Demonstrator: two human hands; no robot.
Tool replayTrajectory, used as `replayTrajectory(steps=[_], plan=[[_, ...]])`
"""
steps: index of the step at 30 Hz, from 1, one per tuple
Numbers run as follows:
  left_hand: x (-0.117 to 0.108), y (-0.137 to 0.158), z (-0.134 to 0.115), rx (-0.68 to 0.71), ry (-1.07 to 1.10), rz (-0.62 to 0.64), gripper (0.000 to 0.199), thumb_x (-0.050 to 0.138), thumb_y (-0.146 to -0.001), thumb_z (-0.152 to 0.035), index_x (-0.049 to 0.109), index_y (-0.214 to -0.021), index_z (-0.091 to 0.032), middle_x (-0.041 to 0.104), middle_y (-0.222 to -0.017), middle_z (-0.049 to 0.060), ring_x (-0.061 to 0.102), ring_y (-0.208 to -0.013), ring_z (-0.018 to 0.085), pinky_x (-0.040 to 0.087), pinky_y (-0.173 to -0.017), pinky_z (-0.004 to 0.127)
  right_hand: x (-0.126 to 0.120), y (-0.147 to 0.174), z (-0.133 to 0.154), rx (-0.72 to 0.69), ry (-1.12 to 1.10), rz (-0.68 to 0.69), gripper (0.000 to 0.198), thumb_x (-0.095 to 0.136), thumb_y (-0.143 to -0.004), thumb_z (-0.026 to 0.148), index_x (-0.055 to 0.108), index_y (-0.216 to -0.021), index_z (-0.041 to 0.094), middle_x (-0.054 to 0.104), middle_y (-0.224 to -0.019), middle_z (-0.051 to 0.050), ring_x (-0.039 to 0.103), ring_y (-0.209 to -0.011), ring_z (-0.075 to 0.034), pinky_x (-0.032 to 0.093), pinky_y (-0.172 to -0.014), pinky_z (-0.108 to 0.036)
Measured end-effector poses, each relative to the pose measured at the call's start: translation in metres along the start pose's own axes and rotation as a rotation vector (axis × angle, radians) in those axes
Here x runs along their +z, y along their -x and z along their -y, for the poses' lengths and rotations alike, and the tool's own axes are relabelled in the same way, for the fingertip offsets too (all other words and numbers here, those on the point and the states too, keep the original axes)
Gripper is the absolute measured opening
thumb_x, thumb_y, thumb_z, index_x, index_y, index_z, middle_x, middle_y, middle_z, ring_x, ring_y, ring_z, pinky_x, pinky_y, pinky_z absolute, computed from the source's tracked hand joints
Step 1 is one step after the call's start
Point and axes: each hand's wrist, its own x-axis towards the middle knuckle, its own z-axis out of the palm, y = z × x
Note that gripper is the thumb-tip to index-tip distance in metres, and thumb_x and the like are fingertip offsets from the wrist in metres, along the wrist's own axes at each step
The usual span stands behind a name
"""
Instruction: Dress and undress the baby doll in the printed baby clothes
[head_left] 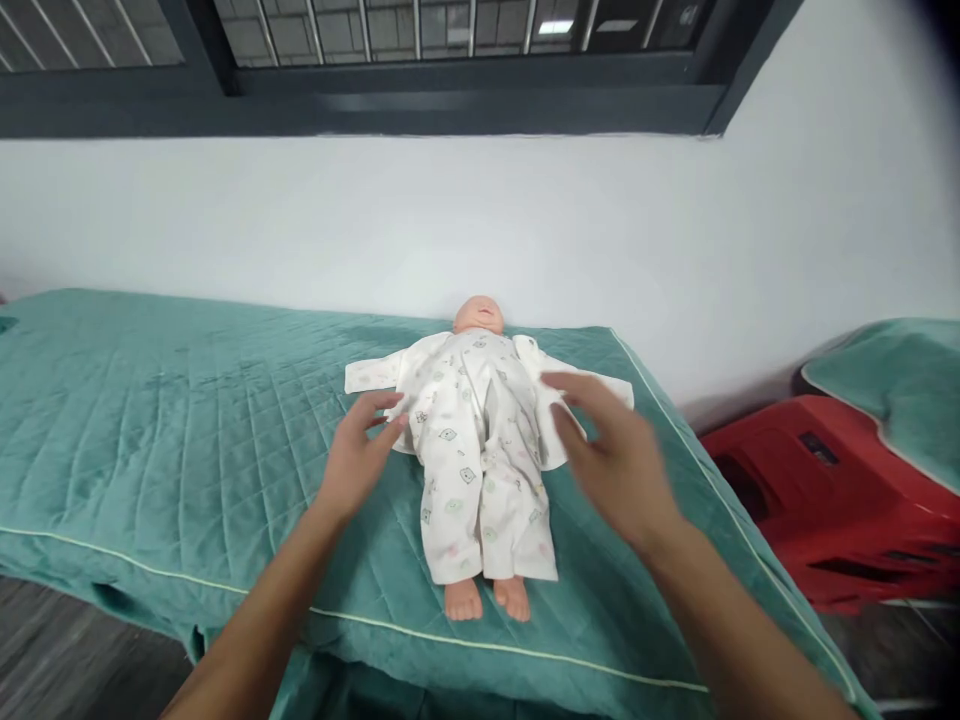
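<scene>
A baby doll (pixel 479 313) lies on its back, head toward the wall and bare feet toward me. It wears white printed trousers (pixel 454 490) and a white long-sleeved top (pixel 427 360), whose sleeves spread out to both sides. My left hand (pixel 364 452) is by the top's left edge, thumb and fingers apart, with nothing held. My right hand (pixel 616 460), a little blurred, hovers by the right sleeve, its fingers also spread and holding nothing. Whether either hand's fingertips touch the cloth, I cannot tell.
A green quilted cover (pixel 187 440) with pale piping lies under the doll. Behind it rises a white wall (pixel 315 220) below a dark-framed barred window (pixel 450 100). To the right stands a red plastic stool (pixel 840 500), partly under green cloth (pixel 900 390).
</scene>
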Motion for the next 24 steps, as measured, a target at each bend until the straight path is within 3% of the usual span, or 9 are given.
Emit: replayTrajectory(steps=[3, 5, 9, 13, 17, 18, 20, 23, 24], plan=[[0.021, -0.002, 0.05, 0.119, -0.318, 0.116, 0.022, 0.052, -0.09, -0.027, 0.067, -0.104, -0.021, 0.065, -0.118, 0.006, 0.056, -0.113, 0.022, 0.044, -0.103, 0.044, 0.039, 0.016, -0.037, 0.09, 0.11, 0.161, 0.027, 0.038, -0.092, 0.012, 0.062, -0.105, 0.018, 0.062, -0.11, -0.009, 0.059, -0.102, -0.022, 0.048, -0.089, -0.037], [0.028, -0.002, 0.066, 0.181, -0.462, 0.173, 0.023, 0.05, -0.089, -0.021, 0.067, -0.104, -0.022, 0.062, -0.123, 0.006, 0.053, -0.116, 0.023, 0.043, -0.103, 0.043, 0.057, 0.028, -0.056, 0.193, 0.157, 0.225, 0.03, 0.036, -0.087, 0.008, 0.061, -0.101, 0.016, 0.061, -0.103, -0.01, 0.058, -0.094, -0.023, 0.048, -0.081, -0.036], [0.032, -0.006, 0.069, 0.142, -0.597, 0.149, 0.03, 0.053, -0.087, -0.02, 0.062, -0.115, -0.021, 0.058, -0.13, 0.006, 0.052, -0.118, 0.025, 0.044, -0.101, 0.04, 0.069, 0.037, -0.075, 0.261, 0.077, 0.219, 0.027, 0.038, -0.087, 0.011, 0.062, -0.097, 0.018, 0.062, -0.098, -0.007, 0.058, -0.092, -0.022, 0.046, -0.081, -0.035], [0.033, -0.01, 0.064, 0.069, -0.671, 0.088, 0.028, 0.049, -0.092, -0.027, 0.06, -0.117, -0.021, 0.06, -0.124, 0.007, 0.055, -0.112, 0.024, 0.046, -0.096, 0.039, 0.061, 0.035, -0.074, 0.195, -0.004, 0.121, 0.027, 0.039, -0.088, 0.012, 0.062, -0.1, 0.019, 0.063, -0.102, -0.007, 0.059, -0.096, -0.022, 0.047, -0.085, -0.037], [0.036, -0.006, 0.054, 0.057, -0.863, 0.087, 0.027, 0.042, -0.094, -0.024, 0.059, -0.115, -0.021, 0.061, -0.123, 0.009, 0.055, -0.111, 0.026, 0.045, -0.09, 0.041, 0.056, 0.035, -0.025, -0.009, 0.008, -0.099, 0.027, 0.043, -0.09, 0.012, 0.059, -0.11, 0.019, 0.059, -0.116, -0.01, 0.055, -0.111, -0.024, 0.046, -0.096, -0.042], [0.037, -0.005, 0.051, 0.056, -0.908, 0.093, 0.028, 0.041, -0.094, -0.023, 0.059, -0.115, -0.021, 0.061, -0.123, 0.009, 0.054, -0.111, 0.026, 0.045, -0.089, 0.041, 0.059, 0.036, -0.004, -0.069, 0.001, -0.066, 0.031, 0.043, -0.089, 0.01, 0.058, -0.115, 0.019, 0.058, -0.12, -0.011, 0.053, -0.114, -0.024, 0.045, -0.098, -0.043], [0.04, -0.001, 0.047, 0.057, -0.974, 0.114, 0.029, 0.04, -0.094, -0.022, 0.058, -0.118, -0.019, 0.059, -0.125, 0.011, 0.053, -0.112, 0.027, 0.044, -0.088, 0.042, 0.072, 0.037, 0.04, -0.164, -0.043, 0.13, 0.04, 0.038, -0.089, 0.004, 0.056, -0.122, 0.018, 0.056, -0.124, -0.011, 0.052, -0.117, -0.024, 0.046, -0.1, -0.043], [0.046, 0.003, 0.046, 0.059, -1.01, 0.114, 0.037, 0.04, -0.093, -0.023, 0.052, -0.128, -0.017, 0.055, -0.131, 0.014, 0.049, -0.117, 0.029, 0.043, -0.091, 0.044, 0.105, 0.035, 0.095, -0.178, -0.037, 0.363, 0.038, 0.043, -0.088, 0.006, 0.057, -0.122, 0.017, 0.055, -0.126, -0.013, 0.048, -0.122, -0.026, 0.042, -0.105, -0.046], [0.048, 0.004, 0.046, 0.056, -1.005, 0.103, 0.039, 0.041, -0.093, -0.024, 0.05, -0.13, -0.016, 0.055, -0.132, 0.014, 0.049, -0.118, 0.029, 0.042, -0.092, 0.044, 0.117, 0.033, 0.106, -0.152, -0.031, 0.376, 0.037, 0.045, -0.088, 0.007, 0.057, -0.123, 0.017, 0.054, -0.129, -0.014, 0.044, -0.127, -0.027, 0.04, -0.107, -0.05]])
